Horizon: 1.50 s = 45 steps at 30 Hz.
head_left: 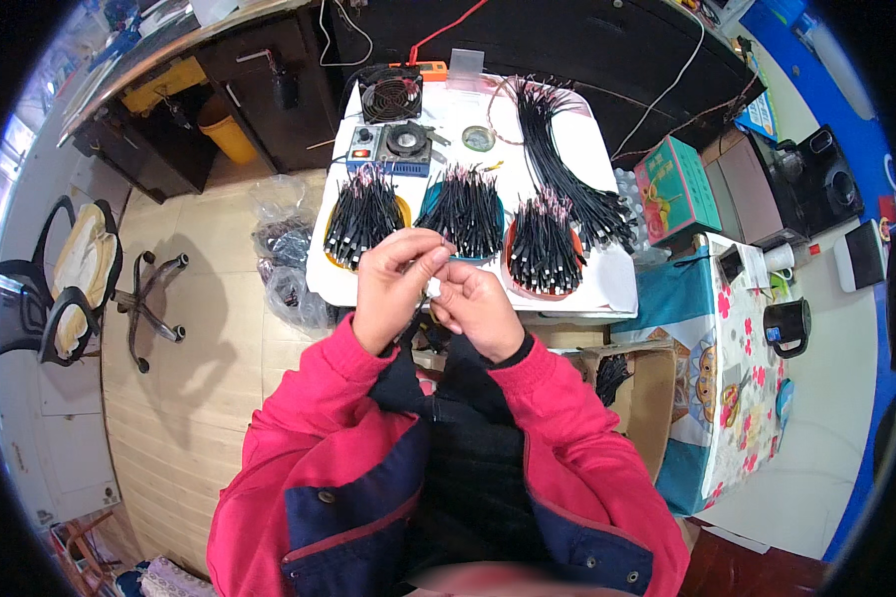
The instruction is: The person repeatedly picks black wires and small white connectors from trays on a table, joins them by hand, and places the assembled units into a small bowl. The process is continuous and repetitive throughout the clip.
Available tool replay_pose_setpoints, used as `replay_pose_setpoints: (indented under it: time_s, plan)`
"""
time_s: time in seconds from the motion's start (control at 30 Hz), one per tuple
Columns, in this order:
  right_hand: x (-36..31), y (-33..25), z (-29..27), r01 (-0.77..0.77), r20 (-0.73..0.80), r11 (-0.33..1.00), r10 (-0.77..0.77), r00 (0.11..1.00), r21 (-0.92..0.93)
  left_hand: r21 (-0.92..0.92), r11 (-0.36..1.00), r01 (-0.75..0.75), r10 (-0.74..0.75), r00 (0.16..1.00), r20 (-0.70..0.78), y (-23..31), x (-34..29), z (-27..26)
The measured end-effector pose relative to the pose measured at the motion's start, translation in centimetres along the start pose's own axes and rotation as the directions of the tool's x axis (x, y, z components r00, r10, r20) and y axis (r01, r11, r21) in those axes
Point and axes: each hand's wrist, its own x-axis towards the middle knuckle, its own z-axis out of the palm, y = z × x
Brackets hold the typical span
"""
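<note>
A: What are the two hands doing?

B: The left hand (396,284) and the right hand (476,306) meet just in front of the near edge of the white worktable (607,289). Both are curled shut, pinching a small white piece (434,288) between their fingertips. It is too small to tell exactly what it is.

A: And what lies on the table?

B: Three bundles of short black cables: one on the left (363,214) in an orange tray, one in the middle (465,211) on a blue tray, one on the right (545,249) in a reddish tray. A longer black cable bundle (567,164) runs along the far right.

A: Anything farther back?

B: A black square fan (389,94) at the far left corner, with a small grey control box (389,147) just nearer. A black office chair (65,289) stands well apart on the left.
</note>
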Motion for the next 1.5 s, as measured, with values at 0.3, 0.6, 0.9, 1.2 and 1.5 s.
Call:
replay_pose_setpoints:
  time_s: [0.3, 0.6, 0.9, 1.2, 1.5]
  plan:
    - [-3.9, 2.1, 0.7, 0.173, -0.087, 0.602, -0.378, 0.922, -0.779, -0.685, 0.658, 0.312, -0.340, 0.935, 0.099, -0.3, -2.9, 1.4]
    - [-5.9, 2.2, -0.1, -0.131, 0.009, 0.991, 0.131, 0.991, 0.031, 0.156, 0.984, -0.085, 0.080, 0.996, 0.039, 1.0, -6.0, 2.5]
    - [-5.8, -1.4, -2.5, 0.228, -0.078, 0.892, -0.279, 0.957, -0.390, -0.497, 0.741, 0.452, -0.330, 0.889, 0.316, 0.4, -7.1, 1.5]
    - [-4.4, -0.2, -2.1, 0.183, -0.144, 0.913, -0.249, 0.958, -0.364, -0.493, 0.688, 0.533, -0.407, 0.846, 0.345, -0.6, -7.0, 1.4]
    - [-3.6, 2.2, -1.3, -0.087, -0.154, 0.893, 0.171, 0.973, 0.442, -0.295, 0.893, 0.340, -0.310, 0.940, 0.147, -2.5, -7.5, 1.7]
